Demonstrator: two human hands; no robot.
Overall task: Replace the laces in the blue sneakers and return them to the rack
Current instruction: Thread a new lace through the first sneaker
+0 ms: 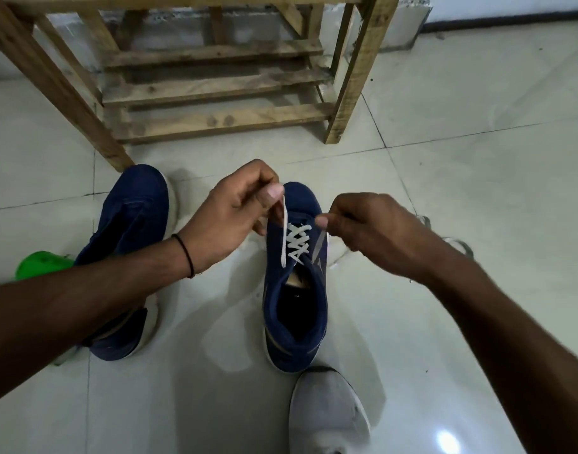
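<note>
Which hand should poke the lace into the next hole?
Probably the left. The left hand pinches the loose white lace end above the blue sneaker; the right hand pinches something too small to see.

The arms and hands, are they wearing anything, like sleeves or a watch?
No sleeves show; both forearms are bare. The left hand has a thin black band round its wrist. The right hand has nothing on its wrist. No gloves, rings or watch show.
</note>
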